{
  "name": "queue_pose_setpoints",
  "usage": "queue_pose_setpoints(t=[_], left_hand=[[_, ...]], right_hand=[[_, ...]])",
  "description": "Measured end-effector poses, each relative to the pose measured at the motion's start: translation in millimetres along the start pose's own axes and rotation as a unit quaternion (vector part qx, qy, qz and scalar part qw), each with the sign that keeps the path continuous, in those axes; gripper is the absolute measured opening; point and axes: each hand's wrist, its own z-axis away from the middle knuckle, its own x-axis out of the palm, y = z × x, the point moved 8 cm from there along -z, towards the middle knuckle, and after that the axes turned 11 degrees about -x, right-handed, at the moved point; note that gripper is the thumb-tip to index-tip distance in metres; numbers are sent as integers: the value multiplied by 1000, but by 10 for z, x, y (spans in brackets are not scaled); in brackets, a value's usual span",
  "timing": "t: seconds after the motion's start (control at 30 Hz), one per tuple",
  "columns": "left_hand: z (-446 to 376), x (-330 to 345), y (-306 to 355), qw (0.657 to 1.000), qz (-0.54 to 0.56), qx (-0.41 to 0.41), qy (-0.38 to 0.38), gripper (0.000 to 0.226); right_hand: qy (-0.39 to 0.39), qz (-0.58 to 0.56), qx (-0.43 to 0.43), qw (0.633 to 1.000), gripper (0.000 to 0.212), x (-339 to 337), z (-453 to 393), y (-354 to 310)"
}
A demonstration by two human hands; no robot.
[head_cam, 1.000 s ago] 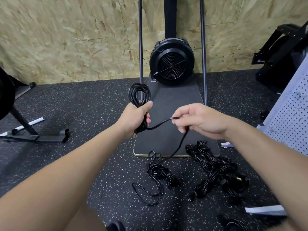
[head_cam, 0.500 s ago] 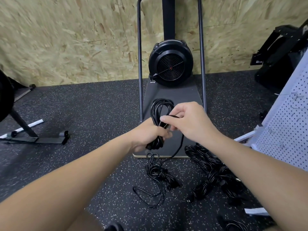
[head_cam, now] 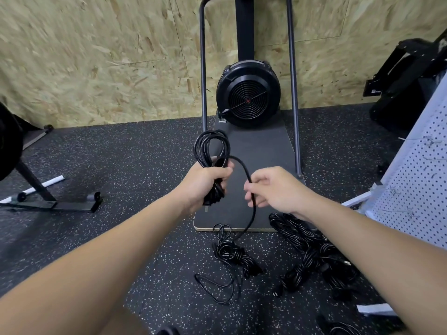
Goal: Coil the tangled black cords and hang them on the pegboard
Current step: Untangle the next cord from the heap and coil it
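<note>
Left hand (head_cam: 205, 182) is fisted around a coiled black cord (head_cam: 210, 148), loops standing above the fist; right hand (head_cam: 273, 189), just beside it, pinches the cord's free strand (head_cam: 251, 209), which arcs down to a tangled bundle (head_cam: 229, 252) on the floor. A larger cord pile (head_cam: 312, 257) lies right of it, near the white pegboard (head_cam: 416, 184). Speckled rubber floor (head_cam: 121, 165), fan machine (head_cam: 248, 99) ahead on a dark platform, chipboard wall (head_cam: 96, 56) behind.
</note>
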Motion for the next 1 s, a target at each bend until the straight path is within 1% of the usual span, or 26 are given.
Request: queue_pose_setpoints(t=[0.1, 0.17, 0.23, 0.33, 0.37, 0.4, 0.47, 0.5, 0.57, 0.6, 0.63, 0.7, 0.73, 0.77, 0.83, 0.87, 0.9, 0.93, 1.0], left_hand=[[-12, -36, -29, 998, -60, 6, -20, 18], [23, 28, -75, 993, -109, 6, -53, 27], [76, 142, -83, 990, -111, 7, -93, 34], [151, 296, -25, 983, -103, 25, -150, 55], [204, 385, -7, 978, -109, 34, -174, 55], [234, 457, -9, 975, -121, 42, -181, 50], [268, 546, 9, 976, -135, 52, -162, 28], [280, 564, 39, 979, -133, 61, -139, 29], [258, 551, 80, 983, -138, 69, -99, 39], [264, 556, 99, 983, -143, 72, -93, 35], [256, 552, 106, 983, -139, 72, -91, 26], [268, 570, 70, 988, -92, 46, -112, 8], [291, 591, 54, 990, -60, 29, -124, 3], [298, 594, 64, 992, -37, 21, -121, 2], [264, 531, 96, 996, -30, 27, -81, 8], [255, 503, 121, 997, -27, 30, -65, 12], [244, 482, 143, 998, -21, 28, -56, 18], [238, 466, 161, 998, -9, 25, -51, 23], [223, 441, 181, 998, 29, 13, -51, 28]], right_hand=[[89, -47, -38, 994, 14, -144, 25, -276], [124, -35, -87, 988, 9, -206, 71, -486], [157, -12, -126, 980, 6, -254, 115, -641], [202, -40, -133, 969, 8, -303, 160, -724], [210, -50, -133, 967, 10, -313, 166, -738], [216, -51, -134, 966, 10, -321, 171, -755], [238, -16, -147, 960, 11, -352, 188, -786], [258, 38, -165, 951, 11, -392, 205, -823], [288, 150, -198, 925, 8, -438, 251, -908], [298, 178, -207, 915, 7, -459, 266, -927], [306, 183, -217, 909, 6, -488, 274, -932], [315, 171, -222, 907, 19, -554, 260, -891], [305, 155, -217, 914, 24, -567, 228, -848], [285, 133, -204, 927, 24, -559, 190, -799], [225, 61, -164, 959, 11, -494, 97, -630], [185, 32, -135, 973, 14, -427, 55, -523], [131, 11, -104, 986, 22, -322, 23, -409], [59, 3, -75, 995, 29, -171, 19, -301], [-96, 37, -37, 994, 37, 175, 93, -139]])
